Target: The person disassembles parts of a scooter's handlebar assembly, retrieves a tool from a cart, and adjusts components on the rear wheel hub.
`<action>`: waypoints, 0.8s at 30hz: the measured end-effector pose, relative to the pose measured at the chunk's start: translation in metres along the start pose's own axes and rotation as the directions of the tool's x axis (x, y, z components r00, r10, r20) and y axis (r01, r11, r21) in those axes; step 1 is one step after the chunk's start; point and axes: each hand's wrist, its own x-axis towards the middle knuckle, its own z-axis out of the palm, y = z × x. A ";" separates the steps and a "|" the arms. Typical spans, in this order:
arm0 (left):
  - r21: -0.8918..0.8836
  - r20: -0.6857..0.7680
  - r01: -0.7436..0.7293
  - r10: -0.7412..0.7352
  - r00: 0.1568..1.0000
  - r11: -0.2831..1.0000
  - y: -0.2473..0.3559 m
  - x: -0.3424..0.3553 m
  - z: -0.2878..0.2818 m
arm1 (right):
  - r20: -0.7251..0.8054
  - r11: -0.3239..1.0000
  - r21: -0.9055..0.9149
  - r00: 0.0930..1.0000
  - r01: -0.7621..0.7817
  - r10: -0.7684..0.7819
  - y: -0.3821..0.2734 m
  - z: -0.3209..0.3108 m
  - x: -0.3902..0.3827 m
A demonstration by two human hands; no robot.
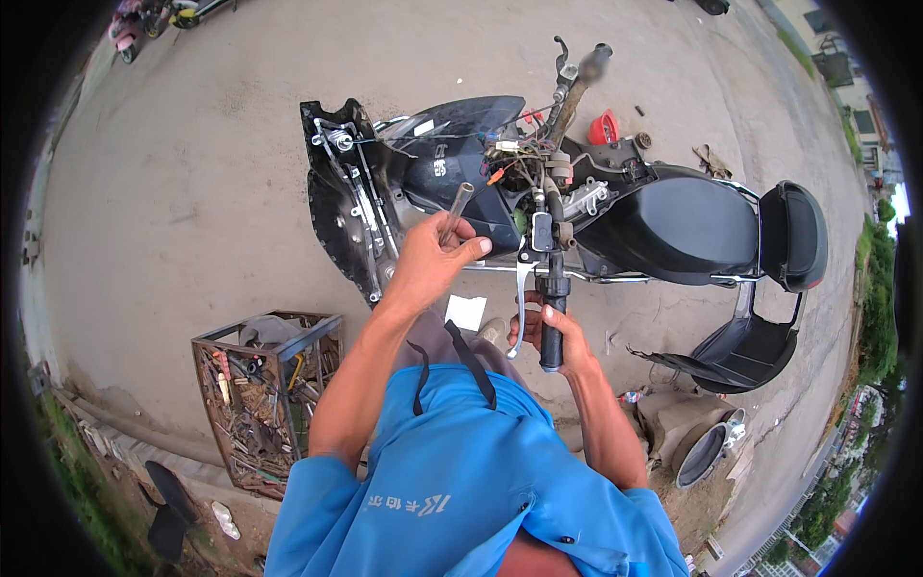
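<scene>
My left hand (430,262) is closed round a short metal rod with a tubular end (459,206), which points up and away from me. It is held over the dark front panel (433,173) of a partly stripped scooter. My right hand (569,338) is wrapped round the black handlebar grip (552,332), fingers under it and thumb along the side. A silver brake lever (522,298) runs beside that grip, close to my fingertips. Loose wires and connectors (510,159) lie exposed at the middle of the handlebar. The far handlebar grip (595,63) is worn brown.
A metal-framed crate (286,365) of tools and parts stands at left. The scooter's black seat (697,228) and top box (793,236) extend right. A loose black panel (735,356) and a round metal basin (700,455) lie at lower right. A red container (604,128) sits beyond the scooter.
</scene>
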 end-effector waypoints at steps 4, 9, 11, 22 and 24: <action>-0.066 0.025 -0.012 0.014 1.000 0.998 -0.007 0.022 0.003 | 0.079 0.974 0.219 0.996 -0.058 0.041 -0.006 0.018 0.002; -0.031 0.088 -0.073 0.076 0.993 0.997 0.002 0.090 0.032 | 0.050 0.997 0.026 0.997 -0.067 0.066 0.013 -0.033 0.002; 0.103 0.163 -0.091 0.073 0.984 0.991 0.003 0.111 0.041 | 0.003 0.999 0.045 1.000 -0.029 0.029 -0.005 0.003 -0.003; -0.052 0.375 -0.083 0.097 0.922 0.995 -0.010 0.135 0.049 | -0.004 0.999 -0.007 0.999 -0.052 0.052 0.006 -0.011 -0.001; -0.074 0.359 -0.043 0.066 0.931 0.996 -0.011 0.131 0.049 | 0.016 0.992 0.127 1.000 -0.023 0.021 -0.004 0.016 0.000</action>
